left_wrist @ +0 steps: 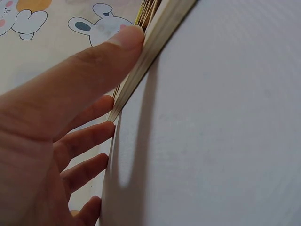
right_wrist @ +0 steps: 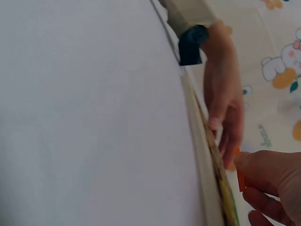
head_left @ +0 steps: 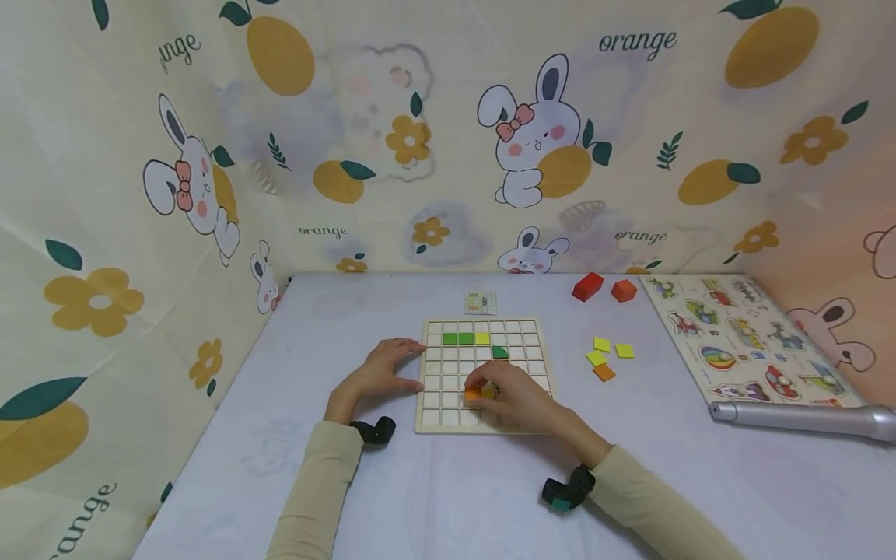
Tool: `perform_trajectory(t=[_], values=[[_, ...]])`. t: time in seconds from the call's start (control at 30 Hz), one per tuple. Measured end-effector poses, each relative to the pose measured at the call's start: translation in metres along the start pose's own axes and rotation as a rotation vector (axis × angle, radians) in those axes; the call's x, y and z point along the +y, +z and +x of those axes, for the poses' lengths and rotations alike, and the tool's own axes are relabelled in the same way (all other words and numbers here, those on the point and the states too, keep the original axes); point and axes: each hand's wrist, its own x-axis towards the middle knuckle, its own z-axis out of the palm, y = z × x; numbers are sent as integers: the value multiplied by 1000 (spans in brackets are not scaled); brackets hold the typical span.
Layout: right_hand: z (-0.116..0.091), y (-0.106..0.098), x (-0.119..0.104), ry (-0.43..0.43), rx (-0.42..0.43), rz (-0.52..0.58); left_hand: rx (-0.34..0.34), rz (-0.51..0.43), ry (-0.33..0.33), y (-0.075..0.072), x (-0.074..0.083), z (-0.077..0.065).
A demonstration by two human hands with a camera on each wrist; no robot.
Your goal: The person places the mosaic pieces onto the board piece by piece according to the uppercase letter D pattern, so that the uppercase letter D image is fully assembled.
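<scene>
A wooden grid board (head_left: 448, 430) lies in the middle of the table. My right hand (head_left: 521, 397) pinches a small orange tile (head_left: 473, 394) over the board's lower middle cells; the right wrist view shows this orange tile (right_wrist: 241, 180) between thumb and fingers. Fingers spread, my left hand (head_left: 381, 369) touches the board's left edge with thumb and fingertips. Green tiles (head_left: 458, 339) and a yellow tile (head_left: 482, 339) form a row in the board's upper cells. Below them sits a green tile with a rounded corner (head_left: 500, 352). The right hand hides part of the grid.
Loose yellow tiles (head_left: 624, 351) and an orange tile (head_left: 604, 372) lie right of the board. Behind them stand red blocks (head_left: 587, 287). A small pattern card (head_left: 481, 302) lies past the board. At far right are a picture puzzle (head_left: 749, 342) and a silver tube (head_left: 798, 420).
</scene>
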Motion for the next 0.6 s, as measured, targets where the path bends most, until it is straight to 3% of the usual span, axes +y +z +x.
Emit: perform_trajectory(t=[0.3,0.6], values=[[2,11,9,-55,6,-62,2,6,1,1,-1,1],[-1,12,15,-41,5,-104,8,0,-11,2,-1,1]])
